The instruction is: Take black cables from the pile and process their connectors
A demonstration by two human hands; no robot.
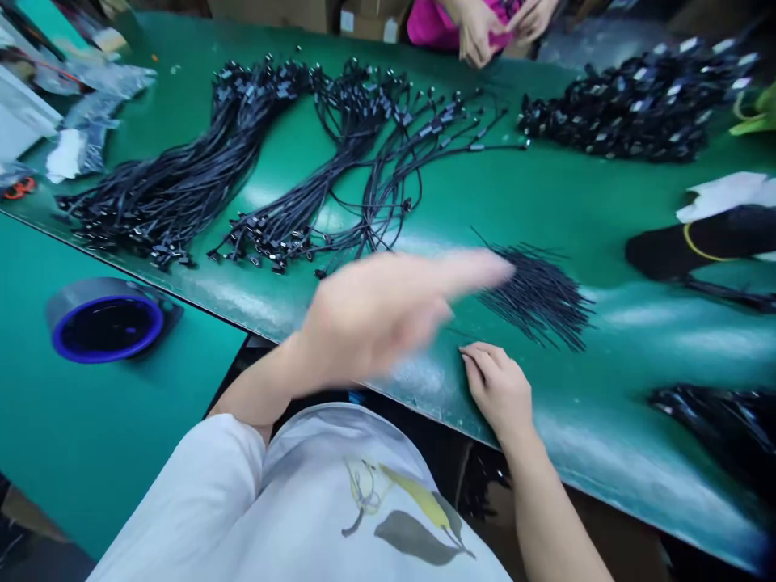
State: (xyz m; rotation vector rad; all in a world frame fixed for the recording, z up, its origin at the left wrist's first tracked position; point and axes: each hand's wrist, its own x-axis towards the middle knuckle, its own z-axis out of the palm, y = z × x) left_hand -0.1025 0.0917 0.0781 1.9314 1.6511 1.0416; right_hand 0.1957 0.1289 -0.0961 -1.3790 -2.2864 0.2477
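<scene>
Forearms reach out from a white leaf-print shirt (pixel 339 493) in the head view. The left hand (pixel 376 315) is blurred by motion, held flat and extended above the worktop, its fingers (pixel 473 271) stretching toward a fan of short black cables (pixel 537 295) and ending just beside the fan's edge. Its grip looks released, holding nothing, though the blur softens the detail. The right hand (pixel 494 388) rests palm down on the green worktop (pixel 606 202) just below those cables, its fingers loosely curled and its grip released and empty. Long bundles of black cables (pixel 242 162) with small connectors lie across the far side of the worktop, with a heap of black connectors (pixel 630 105) beyond them at the right and a dark bundle (pixel 715 428) near the front edge. A co-worker's hands (pixel 491 28) show past the far edge, over a pink garment (pixel 424 24), in front of cardboard boxes (pixel 369 20). Plastic bags (pixel 90 121) lie at the far left corner, and a blue-rimmed tape roll (pixel 106 323) sits on a second green worktop (pixel 90 453) at the left.
</scene>
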